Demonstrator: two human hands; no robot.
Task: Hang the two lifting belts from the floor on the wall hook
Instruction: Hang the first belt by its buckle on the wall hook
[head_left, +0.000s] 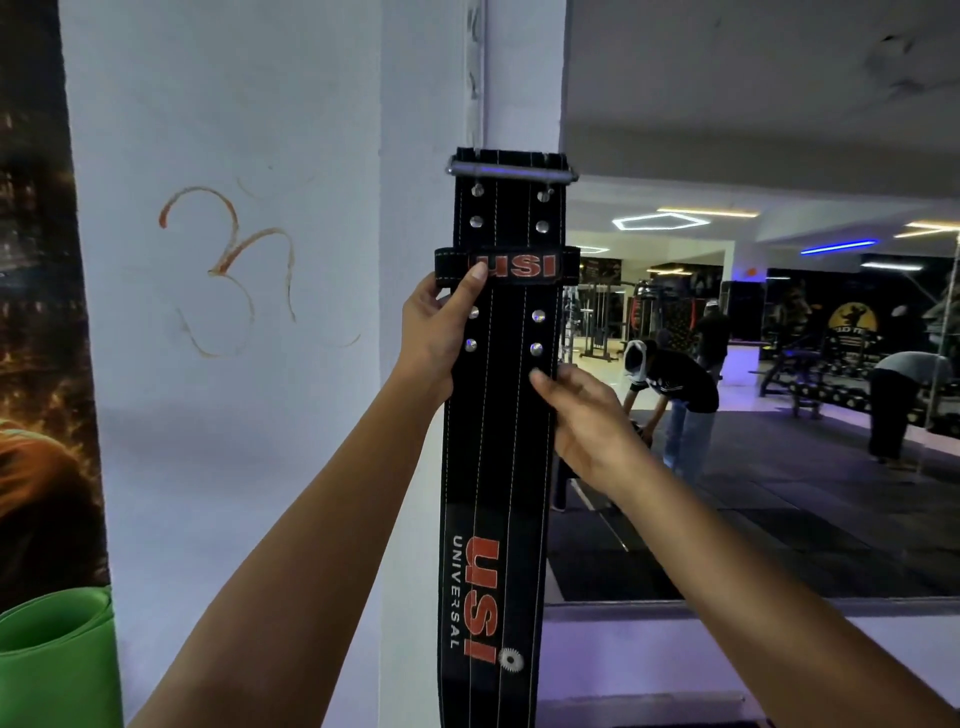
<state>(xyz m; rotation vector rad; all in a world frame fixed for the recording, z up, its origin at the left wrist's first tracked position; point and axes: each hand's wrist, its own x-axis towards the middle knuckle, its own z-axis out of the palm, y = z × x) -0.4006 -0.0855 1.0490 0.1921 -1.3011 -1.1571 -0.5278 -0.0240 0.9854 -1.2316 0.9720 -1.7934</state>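
A black lifting belt (498, 426) with red "USI" lettering hangs straight down against the white wall corner, its metal buckle (511, 170) at the top. My left hand (439, 338) grips the belt's left edge just under the keeper loop, thumb on the front. My right hand (582, 415) holds the belt's right edge a little lower, thumb on the front. The wall hook is hidden behind the buckle. Only one belt shows.
A white wall (234, 364) with a reddish scribble is on the left. A green rolled mat (57, 665) stands at the bottom left. A large mirror (779, 364) on the right reflects gym machines and two people bending over.
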